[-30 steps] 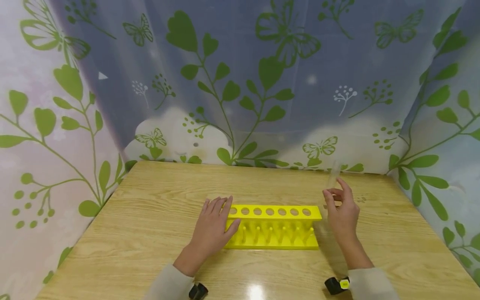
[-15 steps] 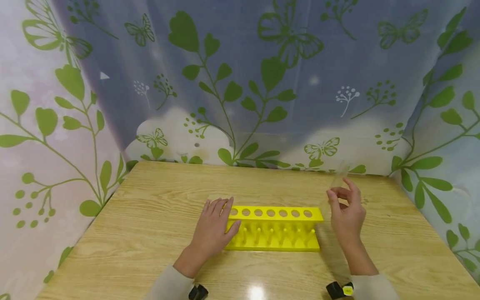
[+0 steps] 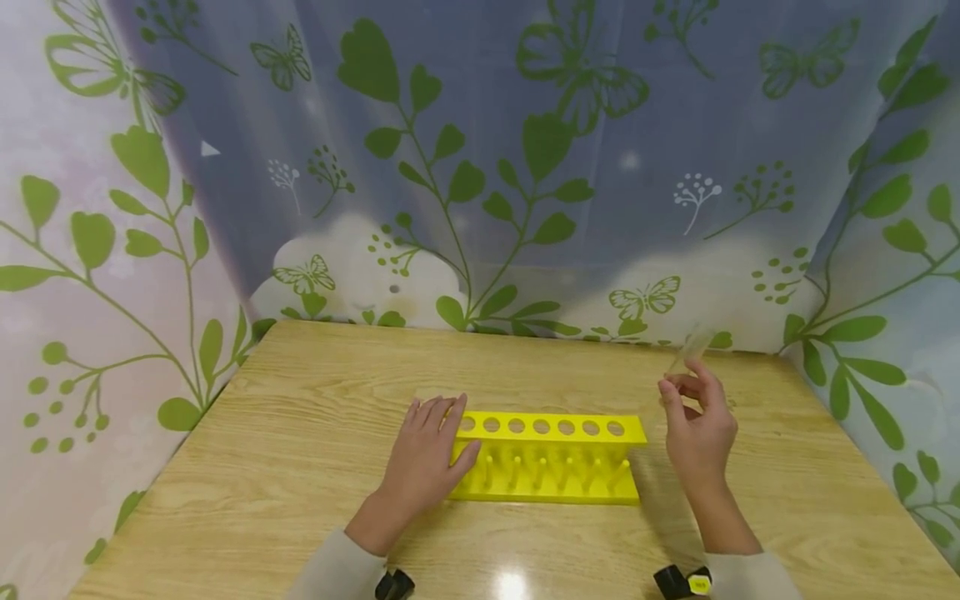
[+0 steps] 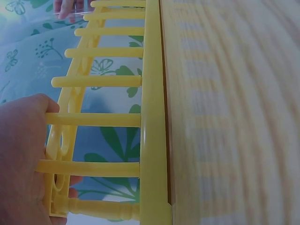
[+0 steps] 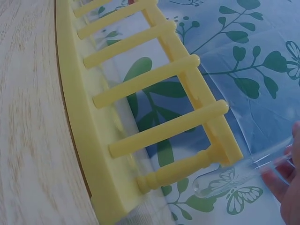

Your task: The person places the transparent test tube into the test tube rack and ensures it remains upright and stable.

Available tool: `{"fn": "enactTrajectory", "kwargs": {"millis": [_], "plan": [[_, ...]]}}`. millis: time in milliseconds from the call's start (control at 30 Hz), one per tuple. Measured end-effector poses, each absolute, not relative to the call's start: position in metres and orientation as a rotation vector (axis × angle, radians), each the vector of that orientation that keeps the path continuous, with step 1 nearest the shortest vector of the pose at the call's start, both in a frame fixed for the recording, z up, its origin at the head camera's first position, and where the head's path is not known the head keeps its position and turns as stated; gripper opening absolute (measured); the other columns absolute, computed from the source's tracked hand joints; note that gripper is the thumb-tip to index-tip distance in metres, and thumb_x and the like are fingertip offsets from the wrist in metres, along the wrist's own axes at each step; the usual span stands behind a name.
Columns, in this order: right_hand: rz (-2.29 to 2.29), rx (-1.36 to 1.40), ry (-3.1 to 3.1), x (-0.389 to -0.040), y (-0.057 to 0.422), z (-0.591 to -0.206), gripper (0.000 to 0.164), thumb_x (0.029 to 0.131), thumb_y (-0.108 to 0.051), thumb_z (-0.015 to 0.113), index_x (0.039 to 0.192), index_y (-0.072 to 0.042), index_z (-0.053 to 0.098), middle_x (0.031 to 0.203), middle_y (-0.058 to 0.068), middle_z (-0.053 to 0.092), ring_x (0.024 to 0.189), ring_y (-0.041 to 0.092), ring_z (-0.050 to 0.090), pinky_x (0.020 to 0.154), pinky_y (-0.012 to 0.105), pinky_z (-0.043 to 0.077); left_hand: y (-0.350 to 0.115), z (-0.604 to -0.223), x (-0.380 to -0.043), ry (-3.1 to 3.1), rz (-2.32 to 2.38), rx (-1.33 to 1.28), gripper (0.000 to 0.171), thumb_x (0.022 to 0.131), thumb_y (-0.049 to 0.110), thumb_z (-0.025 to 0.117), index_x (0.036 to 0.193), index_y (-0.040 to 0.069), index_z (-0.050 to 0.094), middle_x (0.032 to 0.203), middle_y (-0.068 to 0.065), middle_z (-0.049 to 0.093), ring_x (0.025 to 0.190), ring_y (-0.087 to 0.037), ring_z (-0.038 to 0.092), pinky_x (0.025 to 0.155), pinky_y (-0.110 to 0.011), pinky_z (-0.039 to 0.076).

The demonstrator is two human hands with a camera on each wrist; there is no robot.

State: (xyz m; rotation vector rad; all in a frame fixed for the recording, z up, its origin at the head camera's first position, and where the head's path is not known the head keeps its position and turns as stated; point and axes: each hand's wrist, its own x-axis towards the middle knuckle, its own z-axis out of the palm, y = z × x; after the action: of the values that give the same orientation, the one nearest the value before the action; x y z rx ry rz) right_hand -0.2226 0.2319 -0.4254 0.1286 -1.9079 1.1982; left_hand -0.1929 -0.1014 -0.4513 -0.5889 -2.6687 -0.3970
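Note:
A yellow test tube rack (image 3: 547,489) stands on the table, with a row of round holes along its top and upright pegs below. Over its left end lies my left hand (image 3: 423,454); in the left wrist view the thumb is on the near side of the top board and fingertips show behind it. Right of the rack, my right hand (image 3: 701,429) pinches a clear glass test tube (image 3: 690,348) between thumb and fingers, its top leaning right. The right wrist view shows the tube's rounded end (image 5: 204,186) near the rack's end post (image 5: 176,173).
The wood-grain table (image 3: 300,400) reaches back to a patterned curtain (image 3: 480,167), with similar cloth at both sides. Black wrist cameras (image 3: 395,585) sit at the cuffs.
My right hand has shifted slightly right, away from the rack, and the test tube leans further to the right. The left hand stays on the rack.

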Motion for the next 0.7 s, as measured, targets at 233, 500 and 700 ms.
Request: {"fn": "enactTrajectory", "kwargs": {"millis": [233,500,700], "plan": [[1.175,0.151,-1.887,-0.2211,0.2317,-0.4269,0.041,0.087,0.007,0.066,0.127,0.007,0.055,0.092,0.006,0.063,0.084,-0.006,0.056,0.07,0.003,0.046,-0.1007,-0.4532,-0.1921,-2.67,-0.389,-0.591,0.061,0.097,0.042,0.052,0.145,0.005,0.044,0.134,-0.012,0.052,0.128,-0.031,0.045,0.113,-0.055,0.026],[1.19,0.17,-1.857,-0.219,0.2293,-0.421,0.039,0.086,0.011,0.065,0.124,0.011,0.054,0.093,0.003,0.062,0.085,-0.004,0.056,0.071,0.004,0.046,-0.1016,-0.4553,-0.1937,-2.629,-0.384,-0.606,0.061,0.096,0.041,0.054,0.144,0.004,0.045,0.132,-0.012,0.053,0.126,-0.031,0.047,0.112,-0.055,0.028],[1.221,0.179,-1.824,-0.221,0.2294,-0.4184,0.038,0.087,0.01,0.065,0.123,0.013,0.052,0.093,-0.003,0.061,0.084,-0.003,0.057,0.07,0.005,0.047,-0.1022,-0.4538,-0.1946,-2.635,-0.389,-0.604,0.061,0.096,0.041,0.054,0.144,0.004,0.045,0.133,-0.013,0.053,0.126,-0.032,0.047,0.112,-0.055,0.028]]}}
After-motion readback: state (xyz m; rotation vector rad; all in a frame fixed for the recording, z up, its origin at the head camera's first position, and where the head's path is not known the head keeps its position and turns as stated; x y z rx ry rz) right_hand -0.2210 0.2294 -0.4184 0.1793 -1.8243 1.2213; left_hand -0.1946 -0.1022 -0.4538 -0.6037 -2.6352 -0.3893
